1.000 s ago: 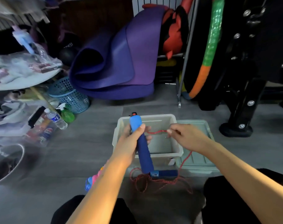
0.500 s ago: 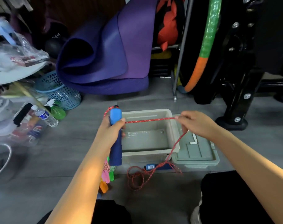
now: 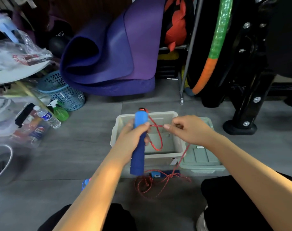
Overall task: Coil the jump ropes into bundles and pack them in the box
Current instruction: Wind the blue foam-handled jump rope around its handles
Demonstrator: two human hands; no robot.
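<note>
My left hand (image 3: 133, 135) grips a blue jump rope handle (image 3: 138, 154) upright over the open pale box (image 3: 176, 142). The red rope (image 3: 156, 140) runs from the handle's top, hangs in one loop beside it, and passes to my right hand (image 3: 188, 130), which pinches it close to the handle. From there the rope drops past the box's front corner to a loose tangle (image 3: 150, 184) on the floor. The second blue handle (image 3: 158, 173) lies on the floor in front of the box. Another jump rope with pink and blue handles (image 3: 85, 182) peeks out behind my left forearm.
The box's grey-green lid (image 3: 201, 157) lies right of the box. A rolled purple mat (image 3: 108, 52) and a blue basket (image 3: 65, 94) stand behind, bottles (image 3: 48, 117) and clutter at left, a black equipment stand (image 3: 243, 124) at right. My knees frame the bottom edge.
My right hand has brought the stretched rope back in to the handle, so a loop now hangs beside it. The left hand with the handle has shifted right, over the box.
</note>
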